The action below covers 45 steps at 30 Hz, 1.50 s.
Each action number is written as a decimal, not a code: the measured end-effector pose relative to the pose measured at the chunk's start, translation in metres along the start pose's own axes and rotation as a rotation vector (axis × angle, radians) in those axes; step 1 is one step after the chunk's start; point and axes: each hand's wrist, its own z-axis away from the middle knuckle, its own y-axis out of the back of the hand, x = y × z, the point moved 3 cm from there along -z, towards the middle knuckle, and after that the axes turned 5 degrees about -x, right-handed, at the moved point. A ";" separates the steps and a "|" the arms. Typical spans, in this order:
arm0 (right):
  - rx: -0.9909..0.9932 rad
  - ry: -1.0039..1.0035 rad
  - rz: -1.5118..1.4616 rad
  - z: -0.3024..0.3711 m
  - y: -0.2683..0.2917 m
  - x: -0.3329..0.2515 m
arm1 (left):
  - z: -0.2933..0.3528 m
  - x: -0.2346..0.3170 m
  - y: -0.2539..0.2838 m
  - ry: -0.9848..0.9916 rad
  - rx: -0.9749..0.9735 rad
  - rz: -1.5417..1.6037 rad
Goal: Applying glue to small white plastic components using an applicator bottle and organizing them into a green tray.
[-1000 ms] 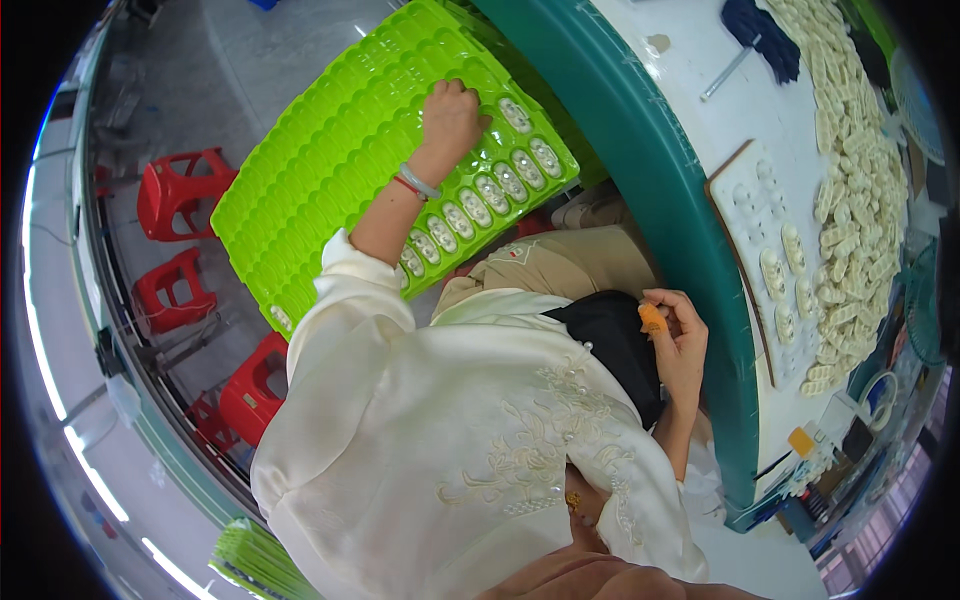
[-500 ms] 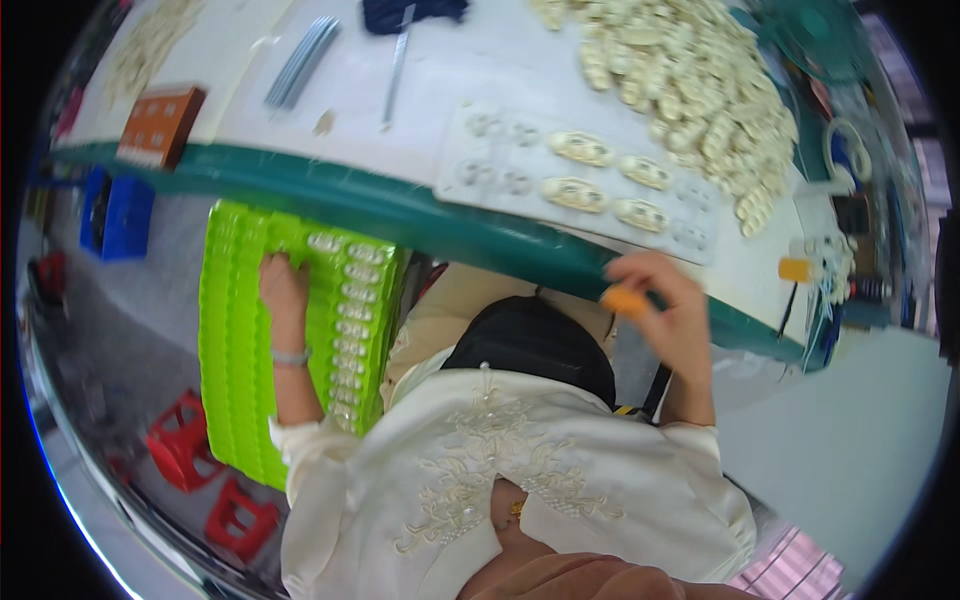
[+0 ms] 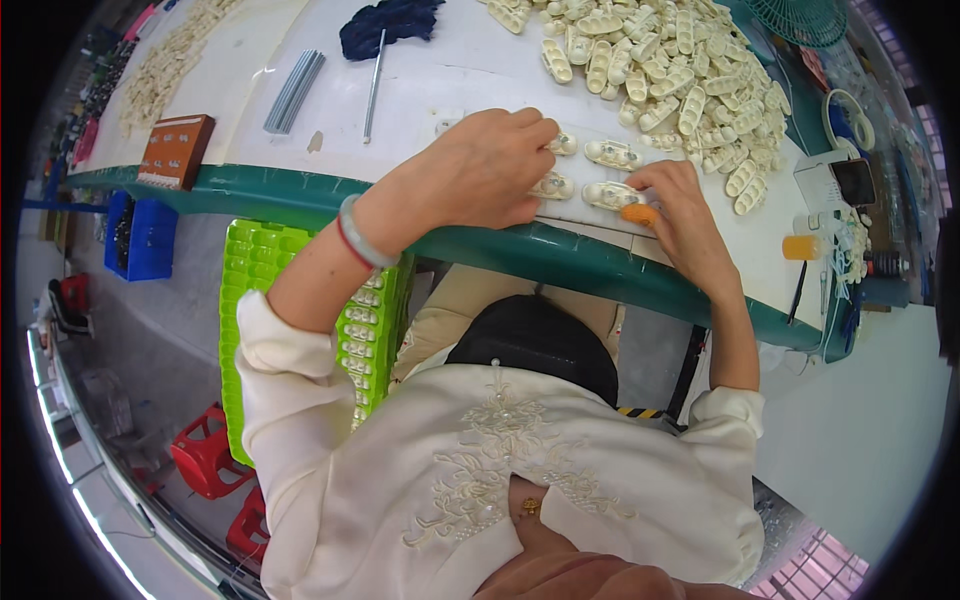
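Observation:
A flat white fixture plate (image 3: pixel 445 125) lies at the table's front edge, with several oval cream plastic parts seated on it. Over its left half is my left hand (image 3: pixel 480 170), fingers curled at the left end of a front part (image 3: pixel 552 186); what the fingertips grip is hidden. My right hand (image 3: pixel 690 225) has its finger and thumb closed around the right end of another front cream plastic part (image 3: pixel 607 196). An orange finger cot (image 3: pixel 640 214) covers the right thumb. Behind it sits one more oval part (image 3: pixel 612 153) in the back row.
A large heap of cream parts (image 3: pixel 665 75) covers the table's far right. To the left stands a bright green tray (image 3: pixel 240 300) holding a column of parts. Grey rods (image 3: pixel 295 92), a dark blue cloth (image 3: pixel 385 28) and a brown block (image 3: pixel 175 152) lie on the table.
My left hand has moved from the green tray to the fixture plate. My right hand has moved forward from the table edge onto a front cream plastic part.

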 end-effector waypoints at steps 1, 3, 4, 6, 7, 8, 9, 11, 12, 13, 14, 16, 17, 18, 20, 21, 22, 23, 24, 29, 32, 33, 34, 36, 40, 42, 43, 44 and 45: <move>0.046 0.020 0.027 0.003 0.002 -0.002 | -0.004 -0.001 -0.006 -0.019 -0.090 -0.046; 0.096 -0.050 -0.107 0.007 0.013 -0.010 | -0.010 -0.004 -0.009 -0.045 -0.126 -0.079; 0.148 -0.131 -0.235 0.011 0.016 -0.012 | -0.012 -0.005 -0.012 -0.082 -0.162 -0.110; 0.186 -0.167 -0.348 0.025 0.014 -0.015 | -0.015 -0.010 -0.014 -0.063 -0.185 -0.112; 0.239 -0.210 -0.458 0.031 0.010 -0.017 | -0.012 -0.012 -0.014 -0.059 -0.209 -0.125; 0.178 -0.232 -0.578 0.038 0.004 -0.025 | -0.009 -0.012 -0.009 -0.077 -0.154 -0.123; 0.118 -0.258 -0.699 0.046 -0.004 -0.030 | -0.006 -0.013 -0.002 -0.098 -0.103 -0.129; -0.017 -0.240 -0.753 0.045 -0.027 -0.052 | 0.020 -0.012 0.034 -0.063 0.240 -0.109; -0.126 -0.233 -0.842 0.043 -0.046 -0.059 | 0.039 -0.012 0.047 -0.007 0.234 -0.125; -0.198 -0.191 -0.876 0.033 -0.064 -0.072 | 0.065 -0.009 0.065 0.090 0.413 -0.034; -0.285 -0.185 -0.904 0.020 -0.084 -0.086 | 0.096 -0.005 0.079 0.187 0.597 0.050; -0.457 -0.141 -0.897 -0.012 -0.130 -0.109 | 0.167 0.004 0.083 0.512 0.625 0.012; -0.562 -0.098 -0.850 -0.030 -0.155 -0.122 | 0.207 0.012 0.078 0.643 0.664 0.043; -0.515 0.072 -0.651 -0.048 -0.184 -0.137 | 0.248 0.023 0.067 0.773 0.703 0.069; -0.421 0.276 -0.374 -0.077 -0.243 -0.165 | 0.321 0.054 0.034 1.099 0.705 0.042; -0.395 0.320 -0.291 -0.088 -0.269 -0.174 | 0.352 0.074 0.013 1.253 0.732 0.055; -0.407 0.347 -0.290 -0.100 -0.290 -0.182 | 0.379 0.097 -0.006 1.408 0.762 0.068; -0.412 0.329 -0.140 -0.111 -0.310 -0.188 | 0.400 0.121 -0.024 1.551 0.793 0.124; -0.417 0.310 0.007 -0.118 -0.326 -0.194 | 0.419 0.147 -0.041 1.697 0.820 0.185; -0.398 0.344 0.191 -0.135 -0.370 -0.205 | 0.486 0.281 -0.114 2.219 0.973 0.052; -0.348 0.364 0.326 -0.137 -0.358 -0.206 | 0.498 0.323 -0.128 2.483 0.856 -0.132; -0.354 0.330 0.275 -0.134 -0.347 -0.205 | 0.500 0.333 -0.131 2.547 0.774 -0.224; -0.303 0.406 0.200 -0.133 -0.342 -0.197 | 0.497 0.334 -0.129 2.600 0.742 -0.232; -0.314 0.443 0.051 -0.122 -0.325 -0.193 | 0.494 0.334 -0.131 2.674 0.719 -0.242; -0.568 0.340 -0.143 -0.100 -0.311 -0.190 | 0.495 0.337 -0.136 2.781 0.646 -0.205; -0.610 0.328 -0.186 -0.093 -0.305 -0.186 | 0.498 0.335 -0.138 2.805 0.598 -0.247; -0.637 0.301 -0.228 -0.088 -0.301 -0.184 | 0.506 0.331 -0.138 2.806 0.570 -0.264; -0.649 0.275 -0.264 -0.087 -0.293 -0.182 | 0.511 0.328 -0.139 2.803 0.543 -0.280; -0.631 0.264 -0.261 -0.084 -0.286 -0.179 | 0.513 0.326 -0.140 2.782 0.549 -0.277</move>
